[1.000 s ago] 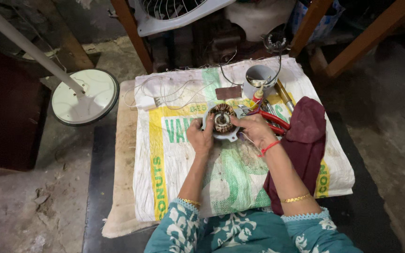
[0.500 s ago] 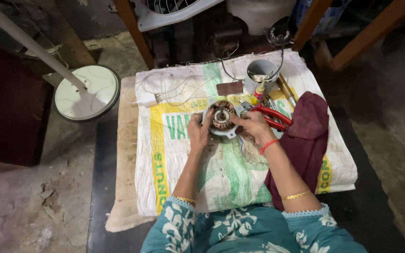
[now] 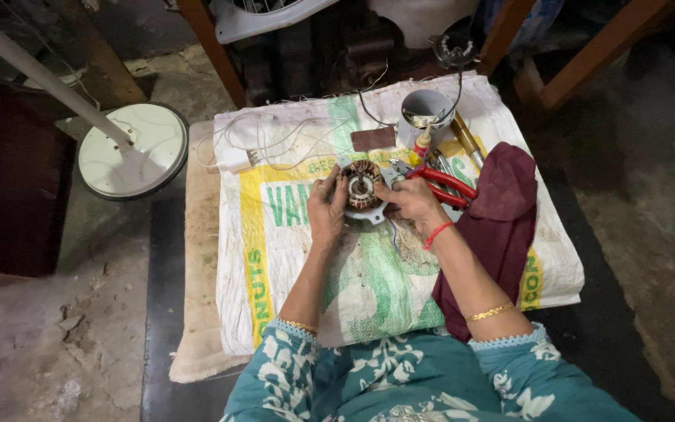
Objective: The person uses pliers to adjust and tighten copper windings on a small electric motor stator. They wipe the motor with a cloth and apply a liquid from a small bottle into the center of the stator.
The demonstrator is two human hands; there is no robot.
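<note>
A round fan motor (image 3: 362,190) with copper windings and a grey metal housing rests on a printed white sack (image 3: 369,266). My left hand (image 3: 326,209) grips its left rim. On the right side my right hand (image 3: 409,198) holds the motor's edge, fingers curled against the housing. Thin wires trail from the motor toward me.
Red-handled pliers (image 3: 445,184), a screwdriver (image 3: 466,141), a grey cup-shaped cover (image 3: 425,109) and a maroon cloth (image 3: 501,219) lie right of the motor. White cord with a plug (image 3: 237,159) lies at the left. A fan's round base (image 3: 133,150) and pole stand on the floor.
Both hands stay on the motor and have shifted only slightly around it. The view has drifted a little.
</note>
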